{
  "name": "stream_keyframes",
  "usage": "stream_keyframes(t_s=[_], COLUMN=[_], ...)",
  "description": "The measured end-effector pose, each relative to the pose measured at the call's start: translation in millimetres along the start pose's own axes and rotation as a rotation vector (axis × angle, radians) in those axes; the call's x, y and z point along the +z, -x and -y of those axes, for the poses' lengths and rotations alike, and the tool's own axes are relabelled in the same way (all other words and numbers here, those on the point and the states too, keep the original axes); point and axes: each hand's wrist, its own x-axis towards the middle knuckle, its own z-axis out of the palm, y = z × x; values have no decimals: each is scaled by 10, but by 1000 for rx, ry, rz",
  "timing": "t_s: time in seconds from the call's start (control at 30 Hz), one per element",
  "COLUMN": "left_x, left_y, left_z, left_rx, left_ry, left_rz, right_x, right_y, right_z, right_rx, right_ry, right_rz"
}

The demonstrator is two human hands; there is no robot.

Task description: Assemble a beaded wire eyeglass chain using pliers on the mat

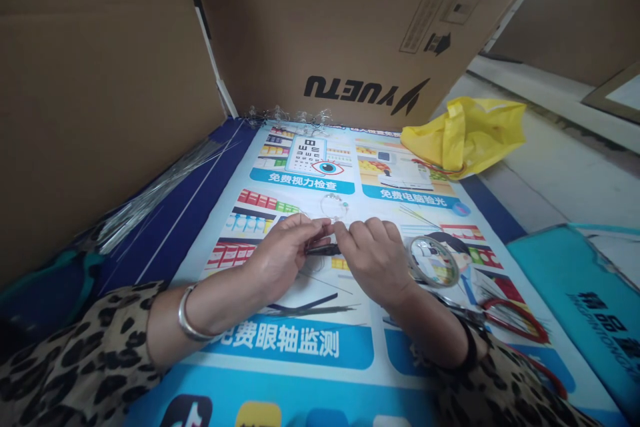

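My left hand (283, 253) is closed, its thumb and index finger pinching the lower end of a thin wire loop with clear beads (334, 204). Facing it, my right hand (376, 259) is closed too, thumb and index finger pressed on the same end of the loop. The loop stands up above my fingertips, with a small greenish bead on its right side. Between the two hands runs a dark slim tool (324, 250); its ends are hidden, so I cannot tell its kind or which hand bears it. Dark wire stems (315, 309) lie below on the printed poster (345, 383).
A clear tape roll (434, 260) and red-handled scissors (517, 320) lie by my right forearm. Several beaded wire pieces (290, 118) sit at the back against a cardboard box (320, 27). Wire strands (160, 183) lie left; a yellow bag (465, 137) and teal pouch (580, 307) right.
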Motion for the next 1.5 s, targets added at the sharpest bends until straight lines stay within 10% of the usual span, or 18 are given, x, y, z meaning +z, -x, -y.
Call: stream_keyframes(t_s=[1.5], left_x=[5], left_y=[2], left_z=[45], left_rx=[-46], left_ry=[38], left_rz=[-30], right_x=[24], right_y=[30], right_z=[11], right_rx=[5], right_ry=[-27], right_rz=[14])
